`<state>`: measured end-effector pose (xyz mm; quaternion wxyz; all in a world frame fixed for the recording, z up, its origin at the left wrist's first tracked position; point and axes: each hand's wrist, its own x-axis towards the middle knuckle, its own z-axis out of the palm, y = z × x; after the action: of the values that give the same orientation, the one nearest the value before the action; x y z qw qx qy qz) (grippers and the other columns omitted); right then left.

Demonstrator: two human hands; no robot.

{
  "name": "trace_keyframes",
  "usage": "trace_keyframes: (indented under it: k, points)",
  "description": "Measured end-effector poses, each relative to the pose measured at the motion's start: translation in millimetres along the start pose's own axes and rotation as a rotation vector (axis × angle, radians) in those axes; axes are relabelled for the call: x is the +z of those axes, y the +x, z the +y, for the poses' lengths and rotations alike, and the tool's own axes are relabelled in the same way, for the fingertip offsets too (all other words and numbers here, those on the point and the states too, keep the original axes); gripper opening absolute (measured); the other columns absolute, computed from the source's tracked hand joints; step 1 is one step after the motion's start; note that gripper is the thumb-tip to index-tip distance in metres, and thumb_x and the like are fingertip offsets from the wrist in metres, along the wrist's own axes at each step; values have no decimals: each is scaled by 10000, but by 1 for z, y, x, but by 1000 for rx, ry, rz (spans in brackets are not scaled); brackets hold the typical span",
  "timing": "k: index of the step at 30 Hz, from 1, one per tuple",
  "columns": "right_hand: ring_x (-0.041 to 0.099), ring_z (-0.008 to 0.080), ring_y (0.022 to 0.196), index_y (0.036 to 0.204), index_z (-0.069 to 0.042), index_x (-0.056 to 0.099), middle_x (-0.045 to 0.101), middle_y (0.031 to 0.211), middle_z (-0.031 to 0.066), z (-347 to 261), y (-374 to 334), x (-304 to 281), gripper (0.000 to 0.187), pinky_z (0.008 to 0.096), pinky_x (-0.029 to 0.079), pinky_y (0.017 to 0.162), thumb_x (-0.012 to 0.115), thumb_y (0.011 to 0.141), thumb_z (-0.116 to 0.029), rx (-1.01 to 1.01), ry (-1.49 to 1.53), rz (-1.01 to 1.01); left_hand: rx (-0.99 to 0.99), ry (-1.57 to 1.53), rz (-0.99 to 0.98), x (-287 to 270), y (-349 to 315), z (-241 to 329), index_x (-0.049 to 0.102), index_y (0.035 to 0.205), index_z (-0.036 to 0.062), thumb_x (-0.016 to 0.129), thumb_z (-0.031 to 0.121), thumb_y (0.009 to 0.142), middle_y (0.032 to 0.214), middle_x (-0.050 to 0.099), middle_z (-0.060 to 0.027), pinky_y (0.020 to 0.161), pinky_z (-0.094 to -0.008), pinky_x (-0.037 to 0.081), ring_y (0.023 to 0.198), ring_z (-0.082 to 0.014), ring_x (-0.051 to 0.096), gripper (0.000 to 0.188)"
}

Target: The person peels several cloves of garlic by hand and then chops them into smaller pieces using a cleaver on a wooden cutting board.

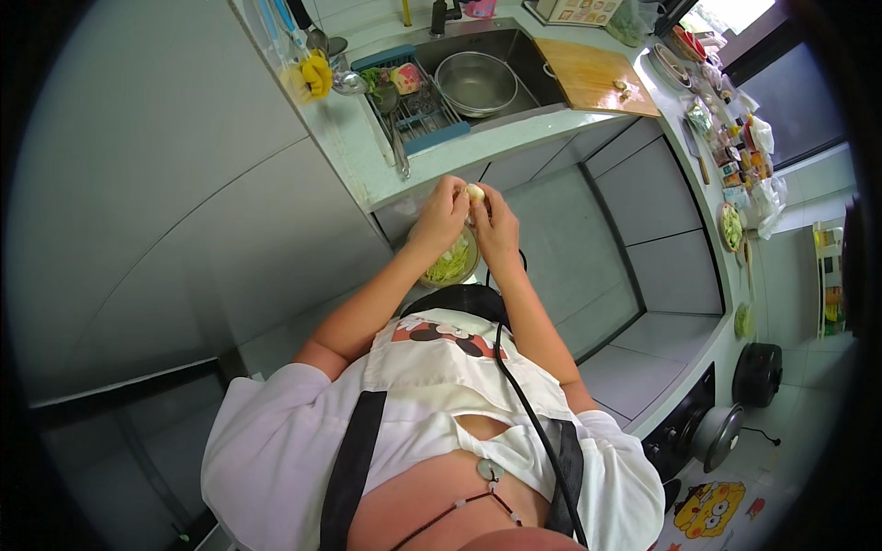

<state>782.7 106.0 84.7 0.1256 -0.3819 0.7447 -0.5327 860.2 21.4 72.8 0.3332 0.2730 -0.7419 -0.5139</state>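
A small pale garlic bulb (475, 192) is held between the fingertips of both hands, in front of the counter edge. My left hand (445, 217) pinches it from the left with curled fingers. On the other side, my right hand (496, 227) grips it with thumb and fingers. Below the hands is a round container (477, 260) with yellow-green vegetable scraps (449, 264) in it, partly covered by my left forearm. Further pale pieces, which look like garlic (622, 89), lie on the wooden cutting board (583, 69).
A metal basin (475, 83) stands in the sink (528, 50), beside a blue-ended drying rack (438, 136) with a ladle. Along the right counter are a knife (695, 151), bottles and bags, a plate of chopped vegetables (730, 227), and a lidded pot (717, 436). A grey cabinet (184, 184) rises at left.
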Motion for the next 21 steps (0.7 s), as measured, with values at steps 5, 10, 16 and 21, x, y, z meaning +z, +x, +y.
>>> trace_keyframes:
  k: [5,10,16,21]
  points:
    - [602,308,786,1080,-43,511,602,884,180,-9,1,-6,252,358,467,682,514,862,-168,44,-30,-9,68,32,-55,3,8,-5,463,949,12,469,119,853,825,583,-136,663,-321,451,747,-230,579,144]
    - [595,334,789,1075,-57,510,598,865,191,-4,3,-7,240,378,463,676,503,869,-180,8,-97,13,-27,-27,-129,2,13,2,447,920,16,497,159,836,801,565,-180,646,-392,440,729,-337,560,173]
    - [571,347,855,1082,-68,514,586,941,184,-6,7,-3,244,387,454,706,495,861,-169,-49,-131,64,-29,110,-41,8,17,15,429,906,10,473,178,834,795,567,-203,656,-432,428,740,-386,551,189]
    - [558,350,863,1086,-78,517,579,951,178,-9,10,-1,251,403,450,715,497,846,-150,-57,-225,84,4,182,1,14,22,16,418,907,-4,456,150,828,803,562,-233,661,-466,417,764,-416,540,177]
